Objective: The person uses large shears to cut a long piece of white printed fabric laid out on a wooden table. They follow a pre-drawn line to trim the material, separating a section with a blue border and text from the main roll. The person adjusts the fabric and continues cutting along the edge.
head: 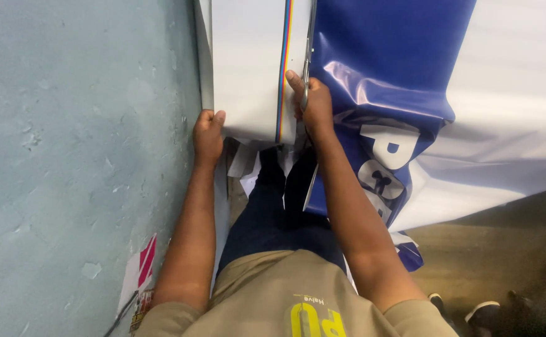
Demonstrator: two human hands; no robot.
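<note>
From the head camera, looking straight down, the person is standing over a wide glossy printed vinyl banner sheet, white with a large blue panel [385,56], which is lying spread across the floor ahead and to the right. A narrower white strip of the same sheet, edged with a thin rainbow-coloured stripe [248,68], is running away from the feet between the two hands.

The left hand [207,136] is curling around the near left corner of the white strip, thumb on top and fingers tucked under the edge, gripping it.

The right hand [313,105] is closing around slim metal scissors [308,50], whose blades are pointing away along the line between the rainbow stripe and the blue panel; the thumb is lying extended along the handle.

To the left, a worn pale blue-grey concrete floor [67,156] is showing, with a small red-and-white printed scrap [143,265] lying on it near the person's left elbow.
</note>
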